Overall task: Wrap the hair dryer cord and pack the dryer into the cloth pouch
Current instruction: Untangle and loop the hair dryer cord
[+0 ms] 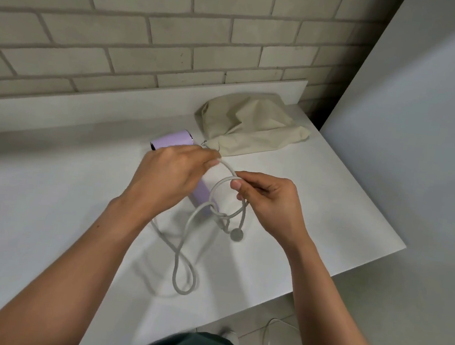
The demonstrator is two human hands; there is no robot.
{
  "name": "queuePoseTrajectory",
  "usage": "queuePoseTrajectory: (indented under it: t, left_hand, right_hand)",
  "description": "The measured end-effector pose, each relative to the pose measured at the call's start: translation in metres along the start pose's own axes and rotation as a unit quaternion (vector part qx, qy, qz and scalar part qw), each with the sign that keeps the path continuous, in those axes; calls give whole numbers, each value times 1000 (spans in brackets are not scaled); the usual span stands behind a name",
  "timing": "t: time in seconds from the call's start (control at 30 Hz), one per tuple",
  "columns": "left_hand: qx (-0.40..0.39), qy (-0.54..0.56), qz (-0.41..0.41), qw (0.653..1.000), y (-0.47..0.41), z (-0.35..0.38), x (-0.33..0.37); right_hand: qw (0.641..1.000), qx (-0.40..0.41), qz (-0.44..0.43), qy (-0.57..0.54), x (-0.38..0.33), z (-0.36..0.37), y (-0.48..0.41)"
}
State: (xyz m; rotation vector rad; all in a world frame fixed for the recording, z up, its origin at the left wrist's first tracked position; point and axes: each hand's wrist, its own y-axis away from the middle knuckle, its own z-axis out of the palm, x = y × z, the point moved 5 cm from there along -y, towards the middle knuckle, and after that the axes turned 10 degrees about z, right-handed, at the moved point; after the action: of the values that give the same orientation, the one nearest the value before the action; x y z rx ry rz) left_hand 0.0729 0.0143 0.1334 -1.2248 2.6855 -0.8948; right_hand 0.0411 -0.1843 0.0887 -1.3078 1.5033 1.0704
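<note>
A lilac hair dryer [172, 140] lies on the white table [329, 211], its barrel toward the wall and its handle running toward me, mostly hidden under my left hand [170, 174]. The pale grey cord [183, 263] loops loosely over the table, with a round part [236, 234] hanging at one end. My left hand pinches the cord near the dryer. My right hand [268, 202] pinches a loop of cord just to the right, held above the table. The beige cloth pouch [251, 124] lies crumpled behind the hands, by the wall.
A brick wall [151, 32] rises behind the table. A white panel [418, 164] stands at the right. The table's front right edge drops to a tiled floor with a thin white cable [269, 342] on it.
</note>
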Motion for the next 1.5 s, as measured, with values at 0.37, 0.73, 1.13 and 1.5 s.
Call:
queuePoseTrajectory:
  t: [0.37, 0.73, 1.13, 1.5]
  left_hand:
    - [-25, 137, -126, 982, -4, -4, -34]
    - [-81, -26, 106, 991, -25, 2, 6]
    - [18, 81, -61, 995, -2, 5, -20]
    - [-88, 29, 126, 988, -4, 9, -8]
  right_hand:
    - [996, -43, 56, -62, 0, 6, -5]
    - [998, -31, 29, -38, -10, 1, -4]
    - [995, -32, 58, -67, -4, 3, -1]
    - [996, -80, 21, -34, -7, 11, -6]
